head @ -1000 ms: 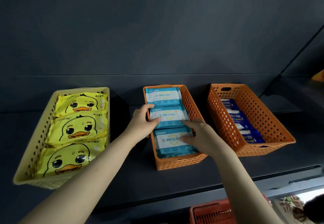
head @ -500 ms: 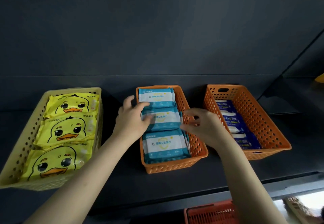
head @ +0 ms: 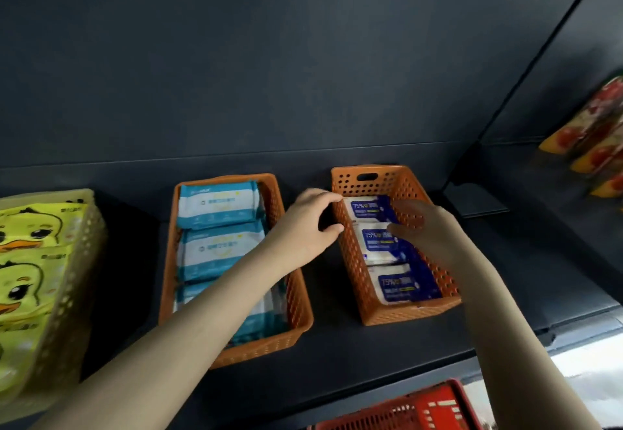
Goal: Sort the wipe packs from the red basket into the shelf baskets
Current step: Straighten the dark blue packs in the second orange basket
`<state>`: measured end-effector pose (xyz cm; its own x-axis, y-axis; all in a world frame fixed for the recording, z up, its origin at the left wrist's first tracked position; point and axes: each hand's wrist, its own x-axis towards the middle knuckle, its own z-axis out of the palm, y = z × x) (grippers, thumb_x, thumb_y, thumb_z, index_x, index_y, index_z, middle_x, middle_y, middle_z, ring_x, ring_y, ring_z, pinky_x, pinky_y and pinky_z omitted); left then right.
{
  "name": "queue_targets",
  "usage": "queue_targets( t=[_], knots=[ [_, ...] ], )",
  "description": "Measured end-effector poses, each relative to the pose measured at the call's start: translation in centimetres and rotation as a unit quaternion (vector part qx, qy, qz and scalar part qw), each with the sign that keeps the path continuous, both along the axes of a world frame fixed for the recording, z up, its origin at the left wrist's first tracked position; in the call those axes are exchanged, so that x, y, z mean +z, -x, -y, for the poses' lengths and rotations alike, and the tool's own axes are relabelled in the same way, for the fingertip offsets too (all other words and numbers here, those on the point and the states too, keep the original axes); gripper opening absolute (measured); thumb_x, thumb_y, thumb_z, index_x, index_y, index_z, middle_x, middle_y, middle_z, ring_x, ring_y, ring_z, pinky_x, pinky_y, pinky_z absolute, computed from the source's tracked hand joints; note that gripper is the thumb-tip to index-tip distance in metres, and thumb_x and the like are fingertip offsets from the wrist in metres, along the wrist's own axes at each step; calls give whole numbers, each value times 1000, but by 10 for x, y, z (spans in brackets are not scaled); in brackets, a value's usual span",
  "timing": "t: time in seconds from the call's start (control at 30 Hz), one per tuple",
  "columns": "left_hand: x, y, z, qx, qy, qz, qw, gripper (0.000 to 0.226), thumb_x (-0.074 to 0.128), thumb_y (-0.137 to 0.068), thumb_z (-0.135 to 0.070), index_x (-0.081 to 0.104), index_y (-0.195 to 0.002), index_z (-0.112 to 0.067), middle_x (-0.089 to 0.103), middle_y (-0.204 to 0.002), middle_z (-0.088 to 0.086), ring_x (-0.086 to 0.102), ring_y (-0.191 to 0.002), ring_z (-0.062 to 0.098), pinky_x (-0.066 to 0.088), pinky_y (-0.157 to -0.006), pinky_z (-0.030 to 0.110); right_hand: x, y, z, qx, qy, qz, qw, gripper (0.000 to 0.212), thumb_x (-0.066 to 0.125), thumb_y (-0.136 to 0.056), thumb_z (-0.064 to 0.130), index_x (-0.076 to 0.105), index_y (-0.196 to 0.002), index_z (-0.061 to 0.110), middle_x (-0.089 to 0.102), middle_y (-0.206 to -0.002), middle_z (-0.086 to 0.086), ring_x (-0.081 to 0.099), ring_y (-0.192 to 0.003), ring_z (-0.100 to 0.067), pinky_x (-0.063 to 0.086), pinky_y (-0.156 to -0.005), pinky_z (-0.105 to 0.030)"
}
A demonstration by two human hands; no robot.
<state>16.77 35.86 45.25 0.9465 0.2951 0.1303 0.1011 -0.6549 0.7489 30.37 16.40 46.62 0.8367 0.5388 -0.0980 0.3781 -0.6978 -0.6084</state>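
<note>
Three baskets stand on a dark shelf. The right orange basket [head: 350,261] holds three dark blue and white wipe packs [head: 401,283] in a row. My left hand [head: 312,224] grips this basket's left rim near the back. Over the middle blue pack hovers my right hand [head: 428,230], fingers spread, holding nothing. The middle orange basket [head: 296,298] is filled with light blue wipe packs [head: 219,207]. At the far left, a yellow basket [head: 72,281] holds yellow duck packs [head: 30,227]. The red basket [head: 424,409] shows at the bottom edge, below the shelf.
The dark shelf [head: 337,355] has a tall dark back panel behind the baskets. On a neighbouring shelf section at the right lie red and yellow packets [head: 593,139]. A bright floor patch shows at the lower right.
Both hands left the middle orange basket and moved right to the right orange basket. The view swung right, so the yellow basket is now partly cut off.
</note>
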Motion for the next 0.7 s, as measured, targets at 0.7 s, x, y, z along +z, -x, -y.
queue_targets(
  t=[0.7],
  knots=[
    [-27, -72, -3, -39, -112, -115, 986, 65, 63, -86, -45, 37, -145, -35, 22, -156, -16, 10, -139, 8, 15, -115, 43, -44, -89, -42, 213, 151, -40, 965, 68, 76, -80, 28, 45, -141, 27, 44, -146, 3, 43, -131, -15, 35, -109, -36]
  ],
)
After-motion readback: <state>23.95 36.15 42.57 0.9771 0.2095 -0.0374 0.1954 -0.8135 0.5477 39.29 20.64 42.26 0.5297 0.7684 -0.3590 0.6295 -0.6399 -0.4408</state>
